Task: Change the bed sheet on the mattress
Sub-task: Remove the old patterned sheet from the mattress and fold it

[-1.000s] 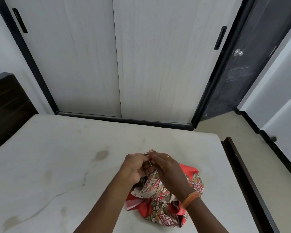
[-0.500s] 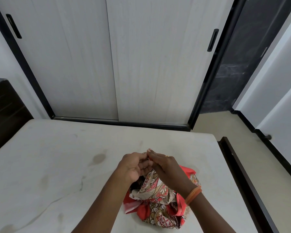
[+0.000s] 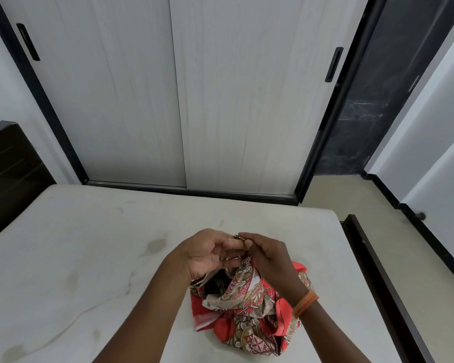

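Bed sheet (bunched on the bare mattress): both hands pinch its edge; next, shake it open.

No readable text anywhere in view. No labels, brands, numbers or signs on the bed sheet, just a red and beige paisley print. Mattress carries only stains, no tag or lettering. Wardrobe doors are plain wood grain with black handles, unmarked. Dark door at right is unmarked too.
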`<action>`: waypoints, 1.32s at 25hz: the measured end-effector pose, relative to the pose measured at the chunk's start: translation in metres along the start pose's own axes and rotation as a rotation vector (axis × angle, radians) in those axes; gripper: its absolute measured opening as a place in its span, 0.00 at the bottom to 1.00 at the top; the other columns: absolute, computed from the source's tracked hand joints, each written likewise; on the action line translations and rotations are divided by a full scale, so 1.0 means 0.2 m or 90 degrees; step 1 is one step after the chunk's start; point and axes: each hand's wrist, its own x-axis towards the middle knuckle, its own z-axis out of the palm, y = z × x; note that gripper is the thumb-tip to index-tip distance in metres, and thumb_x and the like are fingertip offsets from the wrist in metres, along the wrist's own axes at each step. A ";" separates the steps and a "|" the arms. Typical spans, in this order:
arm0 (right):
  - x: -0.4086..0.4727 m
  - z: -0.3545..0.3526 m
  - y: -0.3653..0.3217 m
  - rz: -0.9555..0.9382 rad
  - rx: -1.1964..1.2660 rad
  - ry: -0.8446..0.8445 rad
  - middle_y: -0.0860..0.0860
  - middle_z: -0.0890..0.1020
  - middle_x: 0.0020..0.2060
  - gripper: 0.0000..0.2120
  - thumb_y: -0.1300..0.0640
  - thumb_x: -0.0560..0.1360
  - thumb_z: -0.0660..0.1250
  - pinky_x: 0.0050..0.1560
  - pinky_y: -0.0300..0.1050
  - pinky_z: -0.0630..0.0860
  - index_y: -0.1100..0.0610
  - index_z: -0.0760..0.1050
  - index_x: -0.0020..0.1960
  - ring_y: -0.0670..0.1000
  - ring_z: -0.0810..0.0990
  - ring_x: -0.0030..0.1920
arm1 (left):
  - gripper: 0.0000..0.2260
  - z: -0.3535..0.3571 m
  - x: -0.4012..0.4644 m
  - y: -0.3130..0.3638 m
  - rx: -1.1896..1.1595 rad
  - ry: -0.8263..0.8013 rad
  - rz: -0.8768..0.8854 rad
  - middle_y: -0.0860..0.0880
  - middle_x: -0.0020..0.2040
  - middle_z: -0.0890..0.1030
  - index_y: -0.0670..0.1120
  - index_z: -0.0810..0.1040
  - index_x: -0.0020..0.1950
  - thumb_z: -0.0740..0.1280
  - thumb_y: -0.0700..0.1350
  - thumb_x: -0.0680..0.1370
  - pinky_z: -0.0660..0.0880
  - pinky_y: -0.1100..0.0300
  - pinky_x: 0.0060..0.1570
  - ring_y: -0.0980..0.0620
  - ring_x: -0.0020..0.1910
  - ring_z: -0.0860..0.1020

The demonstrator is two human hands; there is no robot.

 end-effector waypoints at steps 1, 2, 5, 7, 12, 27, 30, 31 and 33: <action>0.00 -0.01 0.00 0.038 0.046 -0.026 0.43 0.84 0.52 0.17 0.61 0.78 0.69 0.50 0.31 0.77 0.49 0.76 0.64 0.38 0.82 0.52 | 0.16 0.00 0.00 0.00 -0.023 -0.004 0.004 0.38 0.54 0.82 0.31 0.76 0.60 0.56 0.31 0.76 0.73 0.45 0.64 0.45 0.51 0.83; -0.01 -0.02 -0.01 0.084 0.111 -0.052 0.45 0.84 0.54 0.22 0.62 0.76 0.70 0.52 0.35 0.78 0.49 0.72 0.67 0.41 0.82 0.54 | 0.17 0.01 0.00 -0.01 -0.051 -0.014 0.005 0.37 0.56 0.81 0.31 0.76 0.59 0.54 0.30 0.75 0.74 0.46 0.61 0.45 0.48 0.82; -0.02 -0.04 -0.01 0.170 0.314 -0.003 0.52 0.85 0.55 0.24 0.69 0.75 0.69 0.57 0.48 0.80 0.58 0.71 0.69 0.51 0.82 0.59 | 0.19 0.04 0.02 -0.02 -0.118 -0.045 0.008 0.35 0.58 0.79 0.31 0.77 0.59 0.52 0.29 0.74 0.75 0.48 0.57 0.45 0.50 0.81; -0.03 -0.06 -0.03 0.179 0.411 0.047 0.55 0.85 0.54 0.17 0.70 0.77 0.65 0.58 0.49 0.80 0.63 0.74 0.65 0.54 0.82 0.58 | 0.20 0.07 0.03 -0.02 -0.130 -0.064 0.017 0.35 0.60 0.79 0.30 0.75 0.61 0.51 0.28 0.74 0.74 0.47 0.61 0.43 0.57 0.80; -0.02 -0.05 -0.05 0.113 0.203 0.157 0.51 0.85 0.47 0.12 0.69 0.80 0.60 0.49 0.39 0.79 0.61 0.80 0.55 0.46 0.83 0.50 | 0.23 0.09 0.06 0.00 -0.063 -0.132 0.038 0.37 0.63 0.79 0.30 0.73 0.65 0.49 0.28 0.73 0.75 0.46 0.62 0.42 0.62 0.78; 0.59 -0.82 -0.43 -0.160 0.128 0.555 0.47 0.74 0.39 0.11 0.64 0.80 0.55 0.47 0.41 0.69 0.54 0.71 0.43 0.46 0.71 0.43 | 0.38 -0.08 0.40 -0.31 0.753 0.171 0.236 0.56 0.57 0.75 0.53 0.70 0.65 0.76 0.66 0.61 0.76 0.56 0.52 0.55 0.55 0.76; 0.62 -0.88 -0.45 -0.169 0.167 0.548 0.48 0.75 0.39 0.11 0.64 0.79 0.55 0.47 0.43 0.69 0.54 0.73 0.43 0.48 0.72 0.43 | 0.30 -0.12 0.50 -0.39 0.906 0.334 0.239 0.52 0.58 0.74 0.51 0.70 0.65 0.71 0.64 0.68 0.74 0.50 0.54 0.49 0.58 0.73; 0.63 -0.89 -0.44 -0.162 0.180 0.539 0.49 0.75 0.39 0.11 0.64 0.79 0.56 0.47 0.45 0.70 0.54 0.73 0.43 0.50 0.72 0.43 | 0.28 -0.15 0.52 -0.38 0.937 0.371 0.225 0.52 0.59 0.75 0.52 0.70 0.67 0.70 0.62 0.71 0.73 0.51 0.54 0.48 0.58 0.73; 0.63 -0.91 -0.43 -0.139 0.214 0.525 0.49 0.75 0.38 0.12 0.64 0.78 0.56 0.47 0.47 0.69 0.54 0.74 0.42 0.51 0.72 0.42 | 0.25 -0.20 0.56 -0.35 1.006 0.401 0.203 0.51 0.59 0.76 0.55 0.69 0.71 0.68 0.56 0.75 0.72 0.51 0.53 0.47 0.58 0.73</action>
